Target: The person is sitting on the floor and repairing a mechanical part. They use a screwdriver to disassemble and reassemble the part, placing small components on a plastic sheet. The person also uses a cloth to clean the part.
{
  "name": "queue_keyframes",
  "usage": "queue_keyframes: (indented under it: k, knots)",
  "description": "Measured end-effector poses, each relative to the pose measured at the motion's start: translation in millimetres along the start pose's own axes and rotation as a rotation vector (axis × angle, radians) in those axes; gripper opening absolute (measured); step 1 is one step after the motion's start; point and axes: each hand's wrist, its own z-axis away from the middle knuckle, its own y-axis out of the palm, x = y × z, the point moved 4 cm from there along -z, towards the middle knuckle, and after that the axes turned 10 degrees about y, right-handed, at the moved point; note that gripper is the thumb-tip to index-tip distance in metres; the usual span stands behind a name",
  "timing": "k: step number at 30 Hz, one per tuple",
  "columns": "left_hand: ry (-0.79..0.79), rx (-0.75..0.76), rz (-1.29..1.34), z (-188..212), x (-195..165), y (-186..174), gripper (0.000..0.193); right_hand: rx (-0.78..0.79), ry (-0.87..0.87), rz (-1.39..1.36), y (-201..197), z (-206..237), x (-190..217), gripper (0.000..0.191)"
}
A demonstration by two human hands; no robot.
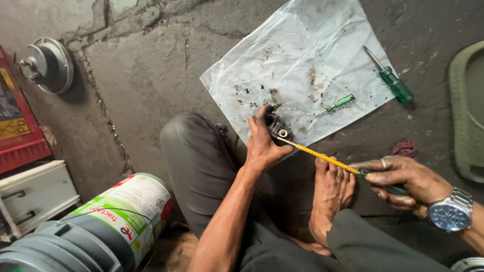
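Head view: left hand (pixel 262 146) fingers clamp the metal part (pixel 278 132); right hand (pixel 403 179) fingers grip the screwdriver (pixel 322 157).

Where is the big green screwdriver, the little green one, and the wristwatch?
Big green screwdriver (pixel 397 85), head view, on its handle.
Little green screwdriver (pixel 341 102), head view, on its handle.
Wristwatch (pixel 451 214), head view, on its blue dial.

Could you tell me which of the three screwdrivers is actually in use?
The yellow-shafted screwdriver, gripped by the right hand; both green-handled ones lie untouched.

concrete floor (pixel 151 65): plastic sheet (pixel 302 55), screwdriver (pixel 396 83)
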Motion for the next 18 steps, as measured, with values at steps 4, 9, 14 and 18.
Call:
queue_keyframes:
  k: [4,9,14,18]
  knots:
    - [0.034,-0.038,0.01,0,-3,2,0.114,-0.296,-0.426,0.208,8,18,10,0.052]
    - [0.013,-0.03,0.006,0,0,6,0.114,-0.822,-0.858,0.902,28,40,-2,0.046]
    - [0.021,-0.073,0.025,-1,2,7,0.112,-0.513,-0.523,0.387,20,4,-22,0.042]
    - [-0.032,-0.02,0.003,0,3,9,0.115,-0.101,0.103,-0.209,13,-16,-34,0.041]
